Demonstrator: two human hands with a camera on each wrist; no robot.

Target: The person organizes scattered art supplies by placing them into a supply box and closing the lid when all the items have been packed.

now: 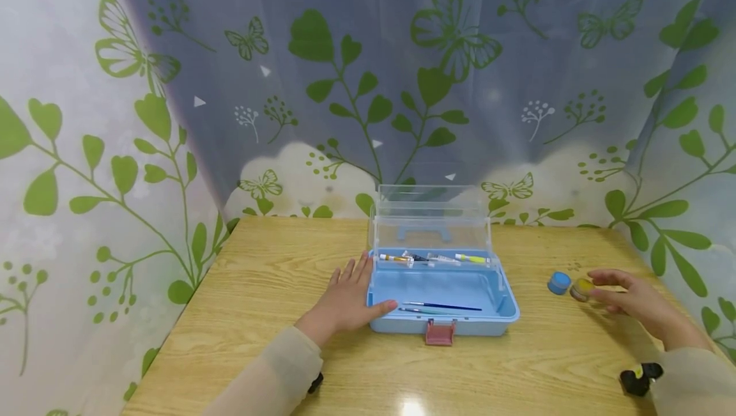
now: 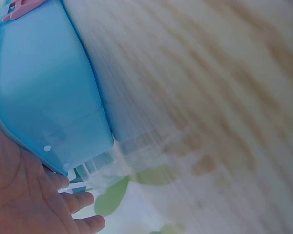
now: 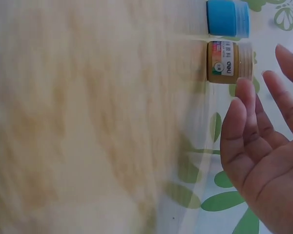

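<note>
A light-blue plastic toolbox (image 1: 443, 325) stands on the table with its clear lid (image 1: 431, 211) raised. My left hand (image 1: 345, 298) rests along its left side, fingers spread and thumb over the front left corner. Two paintbrushes (image 1: 443, 306) lie inside the box, and several paint tubes (image 1: 473, 259) lie along its back. At the right, a yellow-brown paint jar (image 3: 224, 62) stands beside a blue paint jar (image 1: 559, 283). My right hand (image 1: 635, 301) is right at the yellow-brown jar, its fingers loosely bent and spread, fingertips close to the jar's clear lid in the right wrist view.
The wooden table (image 1: 276, 256) backs onto a curtain (image 1: 368, 84) printed with leaves and butterflies. The box's pink latch (image 1: 439, 333) hangs down at its front. A black strap device (image 1: 640, 379) is at the right wrist.
</note>
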